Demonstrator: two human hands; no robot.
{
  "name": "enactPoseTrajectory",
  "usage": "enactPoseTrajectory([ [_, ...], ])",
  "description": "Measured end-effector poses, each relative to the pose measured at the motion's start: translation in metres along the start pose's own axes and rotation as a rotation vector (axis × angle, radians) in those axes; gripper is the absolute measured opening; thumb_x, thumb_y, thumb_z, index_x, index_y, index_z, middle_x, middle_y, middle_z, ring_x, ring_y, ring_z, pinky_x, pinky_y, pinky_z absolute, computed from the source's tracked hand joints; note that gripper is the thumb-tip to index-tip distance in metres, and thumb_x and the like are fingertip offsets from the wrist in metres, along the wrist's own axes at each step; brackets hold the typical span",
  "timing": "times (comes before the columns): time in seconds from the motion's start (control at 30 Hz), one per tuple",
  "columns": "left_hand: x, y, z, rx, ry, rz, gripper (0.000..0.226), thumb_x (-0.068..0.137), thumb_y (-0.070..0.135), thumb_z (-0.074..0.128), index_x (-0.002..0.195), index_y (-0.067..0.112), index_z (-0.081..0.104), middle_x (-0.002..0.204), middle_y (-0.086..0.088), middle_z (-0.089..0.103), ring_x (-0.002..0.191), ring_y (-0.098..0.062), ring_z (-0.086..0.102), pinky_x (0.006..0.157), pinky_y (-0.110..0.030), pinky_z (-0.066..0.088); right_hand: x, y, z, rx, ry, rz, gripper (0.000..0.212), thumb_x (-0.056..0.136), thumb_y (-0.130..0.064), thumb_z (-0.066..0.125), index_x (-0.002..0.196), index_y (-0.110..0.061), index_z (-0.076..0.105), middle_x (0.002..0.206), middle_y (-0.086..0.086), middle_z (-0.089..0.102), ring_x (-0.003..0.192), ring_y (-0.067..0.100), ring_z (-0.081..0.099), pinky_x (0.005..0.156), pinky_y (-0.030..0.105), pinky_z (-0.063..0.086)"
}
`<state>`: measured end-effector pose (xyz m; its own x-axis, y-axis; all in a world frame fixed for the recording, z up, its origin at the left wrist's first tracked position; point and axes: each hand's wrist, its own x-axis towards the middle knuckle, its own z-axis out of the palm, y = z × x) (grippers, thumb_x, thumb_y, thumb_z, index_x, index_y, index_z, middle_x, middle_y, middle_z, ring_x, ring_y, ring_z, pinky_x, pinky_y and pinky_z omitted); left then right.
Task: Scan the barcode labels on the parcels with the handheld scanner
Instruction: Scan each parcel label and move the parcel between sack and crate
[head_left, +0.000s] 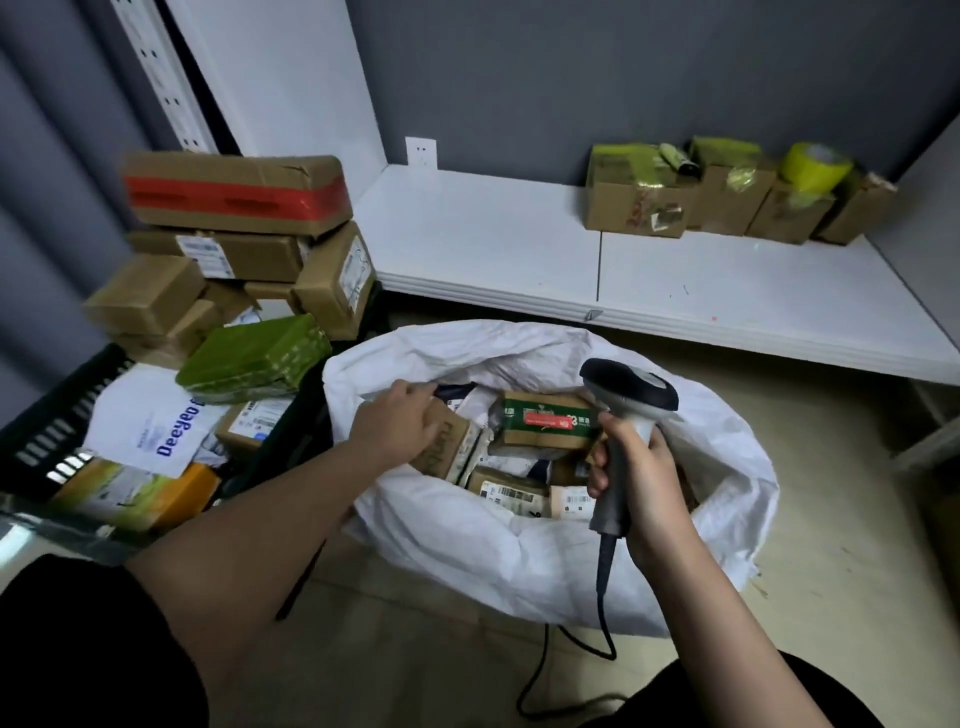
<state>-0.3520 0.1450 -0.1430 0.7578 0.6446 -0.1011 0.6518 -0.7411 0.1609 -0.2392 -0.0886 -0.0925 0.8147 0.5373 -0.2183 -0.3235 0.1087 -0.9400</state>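
Your right hand (641, 470) has its grip wrapped round the handheld scanner (631, 410), head aimed over the open white sack (519, 540). Your left hand (400, 423) rests on a brown parcel (447, 441) inside; whether its grip has closed I cannot tell. Risks: its label appears hidden, labels lie crowded below, so you may read the wrong one.

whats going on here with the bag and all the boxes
A person is working through a large white woven sack full of parcels. The right hand holds a grey handheld barcode scanner by its grip above the sack. The left hand reaches in onto a small brown cardboard parcel. More cardboard boxes are stacked to the left.
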Motion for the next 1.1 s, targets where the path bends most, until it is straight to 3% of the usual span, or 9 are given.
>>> enactPoseTrajectory([
  [0.1, -0.022, -0.042, -0.022, -0.061, 0.026, -0.066, 0.034, 0.097, 0.037, 0.047, 0.126, 0.023, 0.054, 0.126, -0.004, 0.053, 0.108, -0.026, 0.057, 0.085, -0.036, 0.047, -0.014, 0.009, 0.025, 0.025, -0.057, 0.031, 0.014, 0.097, -0.016, 0.055, 0.103, -0.012, 0.043, 0.057, 0.001, 0.045, 0.042, 0.013, 0.038, 0.042, 0.025, 0.033],
  [0.2, -0.059, -0.093, -0.037, -0.075, 0.099, -0.156, 0.023, 0.097, 0.034, 0.046, 0.105, 0.018, 0.061, 0.111, -0.004, 0.061, 0.098, -0.024, 0.059, 0.077, -0.035, 0.047, -0.027, 0.02, 0.067, 0.023, -0.128, 0.097, 0.015, 0.096, -0.018, 0.056, 0.102, -0.012, 0.043, 0.057, 0.001, 0.045, 0.042, 0.013, 0.038, 0.043, 0.027, 0.032],
  [0.37, -0.128, -0.193, -0.047, -0.136, 0.113, -0.389, 0.025, 0.094, 0.034, 0.05, 0.113, 0.021, 0.061, 0.119, -0.006, 0.064, 0.106, -0.027, 0.061, 0.084, -0.035, 0.049, -0.055, 0.035, 0.153, -0.082, -0.3, 0.071, 0.013, 0.097, -0.014, 0.053, 0.088, -0.011, 0.045, 0.057, 0.003, 0.044, 0.041, 0.014, 0.038, 0.043, 0.026, 0.033],
  [0.47, -0.156, -0.245, -0.048, -0.168, 0.037, -0.486, 0.047, 0.091, 0.042, 0.055, 0.133, 0.021, 0.048, 0.13, -0.006, 0.057, 0.114, -0.027, 0.057, 0.087, -0.033, 0.047, -0.066, 0.05, 0.203, -0.143, -0.368, 0.073, 0.01, 0.097, -0.013, 0.053, 0.091, -0.01, 0.046, 0.056, 0.004, 0.044, 0.04, 0.014, 0.039, 0.041, 0.026, 0.034],
  [0.57, -0.155, -0.264, -0.048, -0.228, 0.017, -0.461, 0.069, 0.088, 0.038, 0.063, 0.145, 0.015, 0.032, 0.135, -0.015, 0.048, 0.12, -0.03, 0.051, 0.09, -0.034, 0.045, -0.068, 0.06, 0.231, -0.143, -0.378, 0.077, 0.015, 0.097, -0.013, 0.054, 0.086, -0.011, 0.044, 0.055, 0.004, 0.043, 0.037, 0.014, 0.037, 0.038, 0.023, 0.033],
  [0.67, -0.133, -0.274, -0.048, -0.306, 0.047, -0.415, 0.082, 0.086, 0.035, 0.067, 0.15, 0.013, 0.021, 0.144, -0.018, 0.035, 0.127, -0.034, 0.044, 0.097, -0.038, 0.042, -0.062, 0.076, 0.262, -0.125, -0.35, 0.093, 0.011, 0.097, -0.012, 0.053, 0.096, -0.01, 0.042, 0.054, 0.002, 0.043, 0.037, 0.013, 0.037, 0.037, 0.023, 0.032],
  [0.97, -0.021, -0.247, -0.023, 0.062, 0.11, -0.232, 0.108, 0.079, 0.04, 0.074, 0.153, 0.015, -0.001, 0.157, -0.015, 0.011, 0.143, -0.031, 0.02, 0.11, -0.042, 0.03, -0.01, 0.099, 0.292, -0.154, -0.23, 0.056, 0.012, 0.097, -0.014, 0.053, 0.1, -0.011, 0.041, 0.057, 0.002, 0.044, 0.039, 0.013, 0.038, 0.04, 0.02, 0.032],
  [1.1, 0.012, -0.239, -0.011, 0.278, 0.202, -0.119, 0.119, 0.082, 0.038, 0.07, 0.146, 0.017, -0.028, 0.16, -0.014, -0.001, 0.147, -0.03, 0.01, 0.114, -0.042, 0.026, 0.008, 0.106, 0.294, -0.141, -0.217, 0.074, 0.014, 0.097, -0.013, 0.054, 0.102, -0.011, 0.041, 0.056, 0.002, 0.045, 0.039, 0.014, 0.038, 0.04, 0.02, 0.032],
])
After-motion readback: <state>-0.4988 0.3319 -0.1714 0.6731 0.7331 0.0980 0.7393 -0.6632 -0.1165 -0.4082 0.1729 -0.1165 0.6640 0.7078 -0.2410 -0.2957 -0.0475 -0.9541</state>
